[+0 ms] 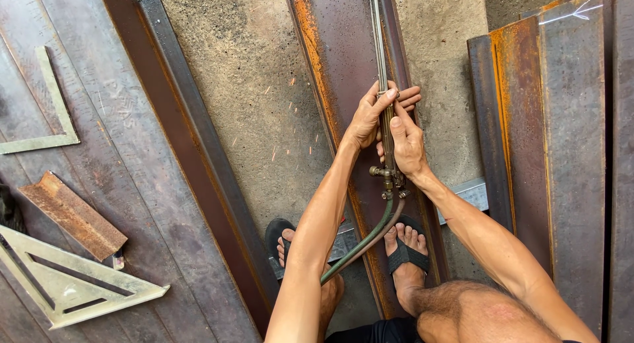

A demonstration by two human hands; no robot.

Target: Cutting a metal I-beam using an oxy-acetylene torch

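Both my hands grip a long metal cutting torch [382, 59] that runs up and out of the top of the view. My left hand [370, 117] wraps the handle from the left, thumb up by the tubes. My right hand [406, 143] holds the handle from the right, just above the brass valves [389, 179]. Green and dark hoses [360, 240] trail from the valves toward my legs. Under the torch lies a rusty brown steel beam [337, 65]. Orange sparks [274, 151] scatter across the concrete floor left of the beam.
My sandalled feet [404, 247] stand by the beam. A steel angle bar [191, 138] crosses the floor diagonally. At left a steel plate [132, 204] carries a framing square [46, 98], a rusty angle offcut [71, 214] and a triangular square [72, 283]. More rusty beams [548, 131] lie at right.
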